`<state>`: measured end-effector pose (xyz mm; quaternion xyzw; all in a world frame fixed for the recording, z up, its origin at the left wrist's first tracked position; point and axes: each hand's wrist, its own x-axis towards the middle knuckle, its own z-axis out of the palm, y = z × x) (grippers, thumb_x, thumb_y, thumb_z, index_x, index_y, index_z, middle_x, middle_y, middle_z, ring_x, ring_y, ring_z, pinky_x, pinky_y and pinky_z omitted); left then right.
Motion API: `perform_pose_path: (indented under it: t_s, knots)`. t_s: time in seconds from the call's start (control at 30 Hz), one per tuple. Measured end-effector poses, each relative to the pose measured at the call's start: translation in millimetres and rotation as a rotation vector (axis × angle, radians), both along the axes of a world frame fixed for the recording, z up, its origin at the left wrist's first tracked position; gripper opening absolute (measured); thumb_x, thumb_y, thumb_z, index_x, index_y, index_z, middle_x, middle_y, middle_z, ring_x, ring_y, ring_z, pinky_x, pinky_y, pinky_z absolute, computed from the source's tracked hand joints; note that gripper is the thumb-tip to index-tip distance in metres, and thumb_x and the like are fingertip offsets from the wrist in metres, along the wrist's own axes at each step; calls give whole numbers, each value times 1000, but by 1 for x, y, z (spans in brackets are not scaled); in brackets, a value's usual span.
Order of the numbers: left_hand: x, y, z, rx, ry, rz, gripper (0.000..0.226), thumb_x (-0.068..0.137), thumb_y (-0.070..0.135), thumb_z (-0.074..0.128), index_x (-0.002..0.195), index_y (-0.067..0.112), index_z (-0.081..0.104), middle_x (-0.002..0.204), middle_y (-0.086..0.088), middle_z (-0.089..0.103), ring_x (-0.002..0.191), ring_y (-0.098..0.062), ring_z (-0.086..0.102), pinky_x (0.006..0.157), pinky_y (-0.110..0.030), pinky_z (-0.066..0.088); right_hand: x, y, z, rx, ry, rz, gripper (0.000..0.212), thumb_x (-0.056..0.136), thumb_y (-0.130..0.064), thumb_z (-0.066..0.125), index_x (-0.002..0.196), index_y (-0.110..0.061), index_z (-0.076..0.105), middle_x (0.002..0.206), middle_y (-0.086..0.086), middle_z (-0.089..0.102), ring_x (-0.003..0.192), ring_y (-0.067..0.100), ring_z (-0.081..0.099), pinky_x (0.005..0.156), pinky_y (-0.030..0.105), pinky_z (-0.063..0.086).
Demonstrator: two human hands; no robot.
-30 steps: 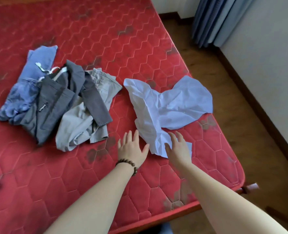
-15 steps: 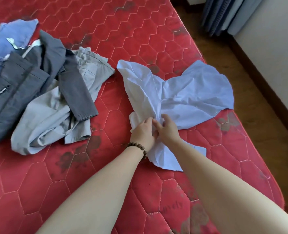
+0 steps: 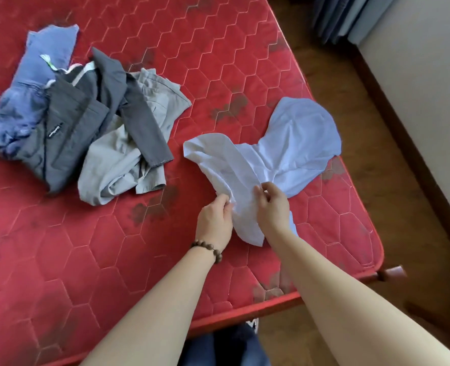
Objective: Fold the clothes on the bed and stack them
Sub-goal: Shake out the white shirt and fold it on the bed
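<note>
White shirt (image 3: pixel 284 151), crumpled, at 3 o'clock on the bed (image 3: pixel 218 75). Left hand (image 3: pixel 214 220) pinches its fabric; right hand (image 3: pixel 272 204) pinches beside it.

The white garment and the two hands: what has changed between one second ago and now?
Both hands went from lying open at the near end of the white garment to holding it: the left hand and the right hand now pinch its bunched middle. The pile of grey and blue clothes on the red mattress looks unchanged.
</note>
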<state>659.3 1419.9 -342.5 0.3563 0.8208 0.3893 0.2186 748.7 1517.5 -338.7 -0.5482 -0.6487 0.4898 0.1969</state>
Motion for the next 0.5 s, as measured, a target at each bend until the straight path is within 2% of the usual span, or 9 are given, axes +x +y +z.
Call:
perform_pose_path:
  t_s: [0.07,0.17,0.3,0.4,0.43,0.5]
  knots:
    - [-2,-37,16,-23,-15,82,17,94,10,53,76,7,53,50,11,37,46,-10,35,52,-29,21,18,-20,22,12,-31,-11,30,95,-20,51,70,-6,46,57,-4,40,54,11,34,51,23,29]
    - [-6,-96,37,-79,-28,163,22,95,11,50,73,14,48,49,11,36,45,-7,35,47,-28,20,45,-49,48,23,-125,37,31,96,-20,50,69,-6,46,58,-3,43,54,10,36,51,20,29]
    - [-8,-168,51,-204,-50,189,26,97,15,47,71,19,44,50,4,43,46,-15,39,44,-29,25,76,-88,57,-20,-302,101,33,98,-24,47,74,-2,52,63,7,53,58,17,42,53,30,29]
    - [-9,-211,50,-316,-101,200,25,97,18,48,72,16,47,56,-4,53,48,-21,44,46,-33,35,89,-111,59,-48,-432,160,35,98,-23,46,66,-10,46,59,0,48,56,16,41,49,28,26]
    - [-10,-222,49,-364,-120,198,25,95,19,50,71,15,47,56,-3,51,48,-19,42,46,-31,34,89,-116,58,-56,-475,188,32,98,-21,45,68,-10,49,60,-2,48,57,16,43,49,27,27]
    - [-12,-233,45,-463,-170,197,22,91,25,56,73,13,49,59,2,49,53,-18,43,49,-28,36,84,-120,51,-96,-530,250,20,97,-23,46,90,-9,59,75,-1,57,67,18,50,54,29,34]
